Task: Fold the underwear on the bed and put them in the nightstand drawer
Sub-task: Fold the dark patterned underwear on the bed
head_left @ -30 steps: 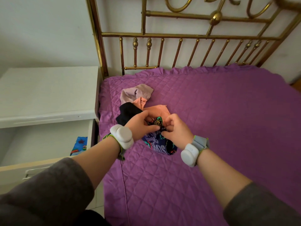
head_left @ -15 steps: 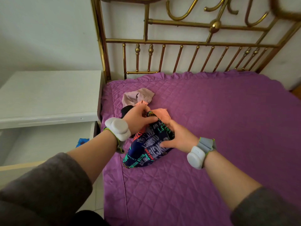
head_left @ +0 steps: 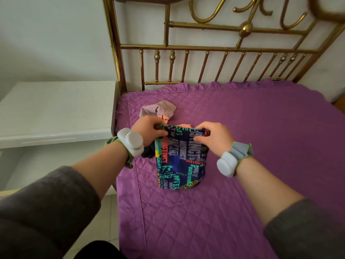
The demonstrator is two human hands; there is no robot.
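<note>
A dark blue pair of underwear (head_left: 180, 161) printed with bright words hangs spread out over the purple bed (head_left: 242, 143). My left hand (head_left: 149, 131) pinches its waistband at the left end and my right hand (head_left: 214, 137) pinches the right end. Behind the hands lies a small heap of more underwear: a mauve piece (head_left: 158, 110), a peach piece (head_left: 165, 118) and a black piece (head_left: 148, 153) showing under my left wrist. The nightstand drawer (head_left: 46, 165) stands pulled out at the left.
The white nightstand (head_left: 56, 109) stands against the bed's left side, its top bare. A brass headboard (head_left: 214, 58) rises behind the bed. Pale floor tiles (head_left: 100, 221) show between the drawer and the mattress edge.
The printed underwear was bunched between both hands; now the hands have drawn apart along the waistband and the piece hangs open and flat. The view has tilted down slightly.
</note>
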